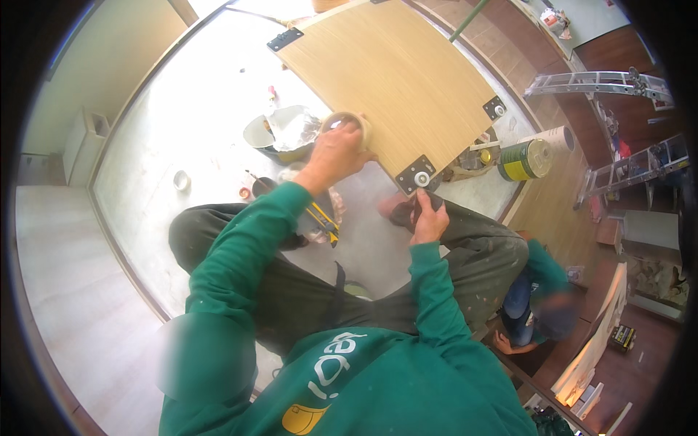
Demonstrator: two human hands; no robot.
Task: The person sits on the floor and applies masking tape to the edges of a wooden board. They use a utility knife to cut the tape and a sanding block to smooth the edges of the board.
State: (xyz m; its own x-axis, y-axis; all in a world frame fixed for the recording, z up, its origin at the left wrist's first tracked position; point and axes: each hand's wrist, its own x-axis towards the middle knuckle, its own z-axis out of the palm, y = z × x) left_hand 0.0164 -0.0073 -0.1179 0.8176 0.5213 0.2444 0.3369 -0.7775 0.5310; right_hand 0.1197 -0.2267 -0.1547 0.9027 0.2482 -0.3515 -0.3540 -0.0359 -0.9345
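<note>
A light wooden panel (387, 76) with black metal corner plates leans in front of me, and small caster wheels (422, 179) sit on its near plates. My left hand (335, 155) grips a roll of tape (364, 131) at the panel's left edge, its fingertips inside the ring. At the near corner, my right hand (429, 222) has its fingers closed against the panel edge just below a plate; a dark patch by those fingers is unclear. Between my knees lies a yellow-and-black utility knife (326, 222), left of my bare foot (388, 207).
A dark bucket (259, 133) holds crumpled plastic. Right of the panel stand a green paint can (525, 159) and a cardboard tube (559, 139). Aluminium ladders (594, 82) lie farther right. A co-worker (537, 300) crouches near my right knee. A small white cup (181, 180) sits left.
</note>
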